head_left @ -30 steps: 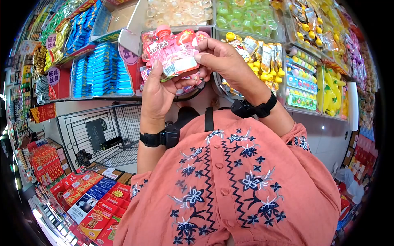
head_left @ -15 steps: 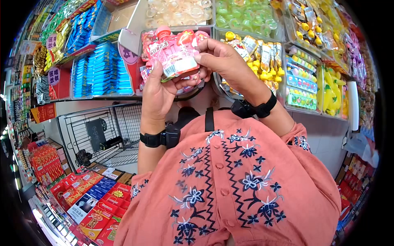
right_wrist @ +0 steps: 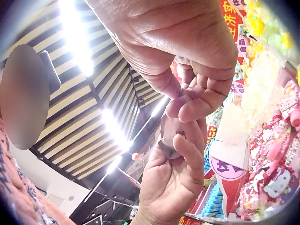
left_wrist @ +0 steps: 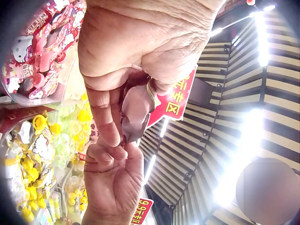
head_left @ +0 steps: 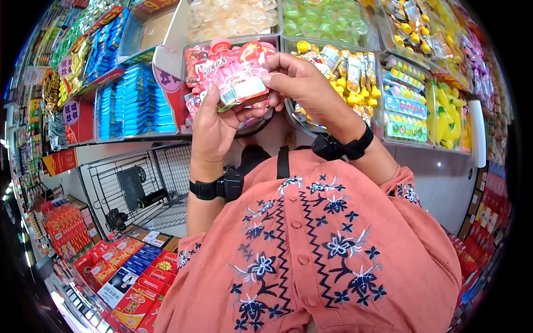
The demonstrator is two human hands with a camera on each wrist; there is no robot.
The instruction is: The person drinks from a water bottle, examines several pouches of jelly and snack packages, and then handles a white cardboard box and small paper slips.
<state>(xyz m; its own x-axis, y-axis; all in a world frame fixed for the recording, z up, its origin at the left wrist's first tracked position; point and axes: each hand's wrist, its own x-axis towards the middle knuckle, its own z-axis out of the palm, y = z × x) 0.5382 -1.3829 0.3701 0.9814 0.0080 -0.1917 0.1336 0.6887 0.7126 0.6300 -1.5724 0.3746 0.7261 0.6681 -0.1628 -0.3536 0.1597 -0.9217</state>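
Gripping the pink pouch (head_left: pixel 239 75) in the left hand (head_left: pixel 215 127), pinching its edge with the right hand (head_left: pixel 304 82). Holding it up near pink packets (left_wrist: pixel 40 51), with a shopping cart (head_left: pixel 131 186) lower left. Seemingly checking the printed side; next, probably calls for loosening the right pinch and steadying with the left.

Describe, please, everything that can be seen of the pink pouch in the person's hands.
The pink pouch looks like soft, glossy plastic film, printed with a red strawberry, lettering and a barcode. A pink cap sits on its far end. It is held in front of similar pouches: the left hand grips its lower left, the right hand pinches its right edge.
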